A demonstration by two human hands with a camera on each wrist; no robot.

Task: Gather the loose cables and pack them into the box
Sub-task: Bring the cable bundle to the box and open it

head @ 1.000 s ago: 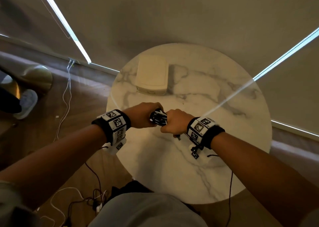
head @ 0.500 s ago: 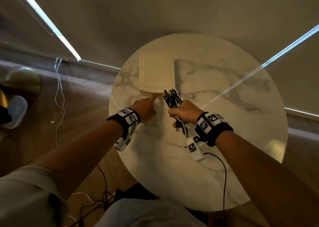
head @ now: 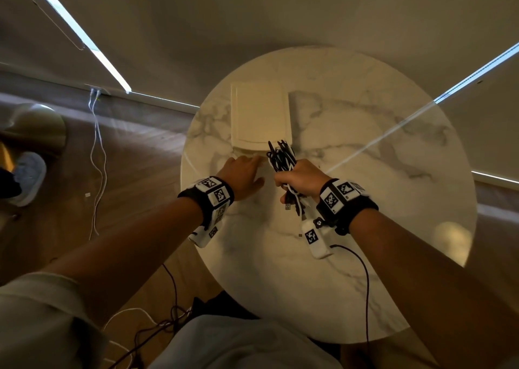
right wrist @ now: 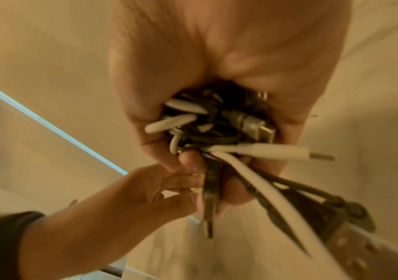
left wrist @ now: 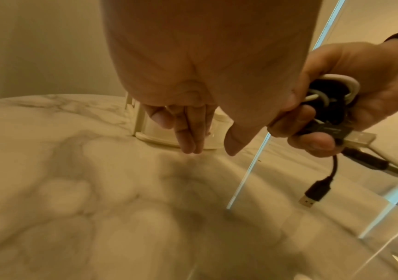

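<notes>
My right hand (head: pixel 297 179) grips a bundle of black and white cables (head: pixel 280 158) just in front of the cream box (head: pixel 259 116), whose lid is closed, on the round marble table (head: pixel 365 149). Plug ends hang below my fist (right wrist: pixel 217 170); USB plugs (left wrist: pixel 313 197) dangle above the tabletop. My left hand (head: pixel 244 169) reaches with straight fingers (left wrist: pixel 190 136) to the near edge of the box (left wrist: pixel 169 136); whether they touch it I cannot tell. The bundle (left wrist: pixel 330 102) is held to the right of that hand.
The table stands close to a pale wall (head: pixel 252 17). On the wooden floor at left lie white cables (head: pixel 98 158) from a wall socket, a shoe (head: pixel 28 177) and a round brass base (head: pixel 36 124). More dark and white cables (head: pixel 157 326) lie on the floor by my legs.
A second ago both hands held the bundle together. The left hand let go and moved to the box's near edge; the right hand carried the bundle up to the box.
</notes>
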